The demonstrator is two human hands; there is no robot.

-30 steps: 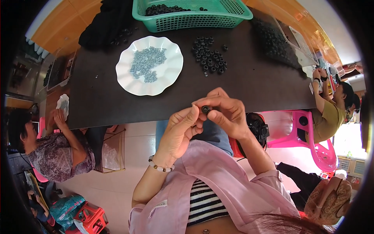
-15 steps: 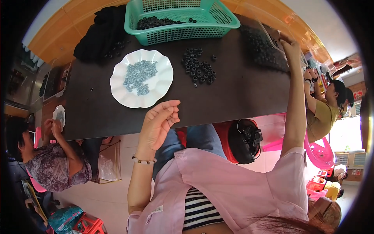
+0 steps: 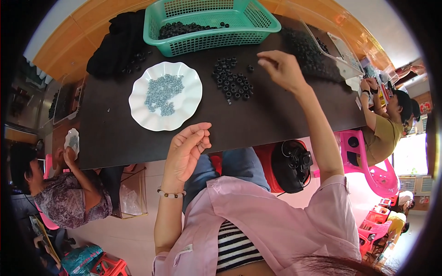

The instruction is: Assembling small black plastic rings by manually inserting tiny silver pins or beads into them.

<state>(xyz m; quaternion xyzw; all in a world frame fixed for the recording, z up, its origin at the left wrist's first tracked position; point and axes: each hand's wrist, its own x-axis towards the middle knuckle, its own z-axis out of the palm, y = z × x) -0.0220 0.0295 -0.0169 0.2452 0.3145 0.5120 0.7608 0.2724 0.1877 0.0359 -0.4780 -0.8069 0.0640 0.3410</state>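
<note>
The right hand (image 3: 282,69) reaches over the dark brown table (image 3: 276,119), fingers pinched loosely, just beside the loose pile of small black rubber rings (image 3: 232,82); whether its grip holds a ring cannot be told. The left hand (image 3: 188,152) hovers at the table's near edge, fingers curled, grip released and empty, near the white scalloped plate (image 3: 189,99) of small grey metal parts (image 3: 162,94). A green plastic basket (image 3: 209,40) stands beyond.
</note>
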